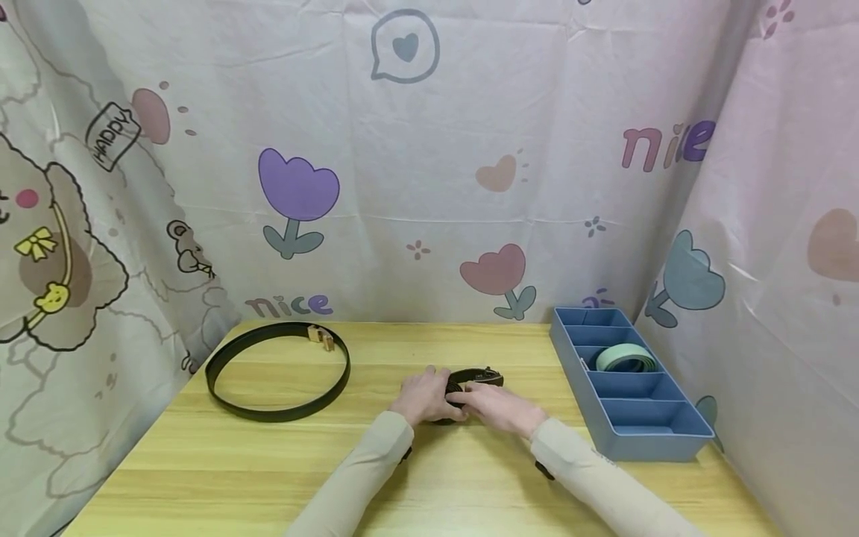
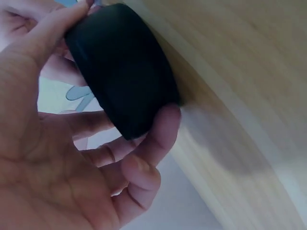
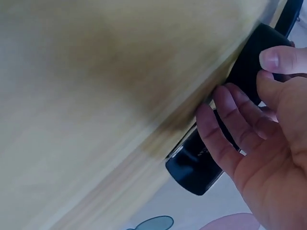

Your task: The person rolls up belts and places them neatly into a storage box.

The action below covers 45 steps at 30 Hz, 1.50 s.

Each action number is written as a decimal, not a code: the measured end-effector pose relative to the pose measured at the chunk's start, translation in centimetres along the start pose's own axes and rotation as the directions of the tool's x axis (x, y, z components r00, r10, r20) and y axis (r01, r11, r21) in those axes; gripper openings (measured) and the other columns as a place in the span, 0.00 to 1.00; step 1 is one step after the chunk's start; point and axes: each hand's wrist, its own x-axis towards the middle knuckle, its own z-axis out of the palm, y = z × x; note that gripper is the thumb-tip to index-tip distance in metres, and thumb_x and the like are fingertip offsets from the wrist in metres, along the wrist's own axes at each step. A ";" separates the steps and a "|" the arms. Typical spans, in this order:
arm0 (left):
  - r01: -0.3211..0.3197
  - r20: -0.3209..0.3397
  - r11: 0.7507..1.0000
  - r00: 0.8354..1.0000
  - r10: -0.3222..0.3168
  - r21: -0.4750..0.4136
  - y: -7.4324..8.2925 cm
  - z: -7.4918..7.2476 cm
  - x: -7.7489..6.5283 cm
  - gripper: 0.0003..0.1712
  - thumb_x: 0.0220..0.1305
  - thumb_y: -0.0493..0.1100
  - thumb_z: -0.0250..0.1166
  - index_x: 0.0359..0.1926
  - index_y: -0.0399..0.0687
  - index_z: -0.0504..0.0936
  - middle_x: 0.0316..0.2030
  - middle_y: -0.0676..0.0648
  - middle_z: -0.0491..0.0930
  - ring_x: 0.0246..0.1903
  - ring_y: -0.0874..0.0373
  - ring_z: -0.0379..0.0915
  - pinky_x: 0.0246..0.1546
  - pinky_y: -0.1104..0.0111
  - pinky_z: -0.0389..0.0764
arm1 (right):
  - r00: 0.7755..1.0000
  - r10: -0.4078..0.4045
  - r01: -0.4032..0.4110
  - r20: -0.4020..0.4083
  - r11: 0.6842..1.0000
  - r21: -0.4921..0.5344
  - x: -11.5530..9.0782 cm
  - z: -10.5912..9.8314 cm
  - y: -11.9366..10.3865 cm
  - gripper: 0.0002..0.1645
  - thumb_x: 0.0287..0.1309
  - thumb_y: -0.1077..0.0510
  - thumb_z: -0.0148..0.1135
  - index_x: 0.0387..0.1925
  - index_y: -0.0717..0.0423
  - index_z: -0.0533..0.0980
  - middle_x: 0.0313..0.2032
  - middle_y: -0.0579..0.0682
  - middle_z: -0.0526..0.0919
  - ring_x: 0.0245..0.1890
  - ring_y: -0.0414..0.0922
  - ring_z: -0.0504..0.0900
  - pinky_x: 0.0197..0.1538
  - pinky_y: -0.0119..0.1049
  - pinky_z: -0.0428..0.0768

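Observation:
A black belt [image 1: 472, 374], rolled into a coil at one part, lies on the table between both hands. My left hand [image 1: 424, 397] holds the coil, its thumb on one side and curled fingertips on the other; the left wrist view shows the coil's broad black outer face [image 2: 122, 67]. From the right, my right hand [image 1: 502, 408] pinches the coil [image 3: 252, 62] between thumb and forefinger, its other fingers curving alongside. Past those fingers, the belt's dark, shiny buckle [image 3: 192, 165] sticks out. The hands partly cover the coil in the head view.
At the left, another black belt [image 1: 277, 415] lies in a wide loop with a gold buckle [image 1: 321, 337]. A blue divided box [image 1: 582, 380] stands at the right, with a rolled green belt [image 1: 624, 356] in a middle compartment. Printed curtains [image 1: 416, 149] hang behind and beside the table.

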 end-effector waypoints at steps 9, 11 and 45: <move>0.025 -0.021 0.999 0.999 -0.024 0.035 -0.1 0.4 0.3 0.41 0.47 0.73 0.68 0.51 0.49 0.75 0.34 0.48 0.78 0.28 0.56 0.71 0.27 0.61 0.74 | 0.953 0.045 -0.025 -0.298 0.997 0.071 -0.2 0.0 1.1 0.20 0.63 0.58 0.63 0.57 0.49 0.76 0.42 0.46 0.75 0.31 0.37 0.75 0.32 0.30 0.76; 0.027 -0.030 0.999 0.999 -0.026 0.026 -0.1 0.4 0.4 0.41 0.49 0.72 0.67 0.56 0.51 0.75 0.36 0.47 0.79 0.29 0.55 0.72 0.27 0.61 0.73 | 0.947 0.074 -0.055 -0.312 0.996 0.069 -0.3 -0.2 1.4 0.18 0.63 0.56 0.64 0.54 0.51 0.77 0.42 0.44 0.75 0.31 0.36 0.74 0.32 0.30 0.75; 0.107 0.219 0.921 0.975 -0.025 -0.375 -1.1 -1.0 -0.3 0.51 0.47 0.40 0.78 0.71 0.48 0.61 0.53 0.34 0.65 0.28 0.51 0.73 0.24 0.64 0.79 | 0.978 -0.100 0.087 -0.183 0.993 -0.080 0.0 -0.6 1.2 0.24 0.59 0.57 0.68 0.58 0.47 0.79 0.46 0.42 0.85 0.45 0.43 0.72 0.47 0.40 0.77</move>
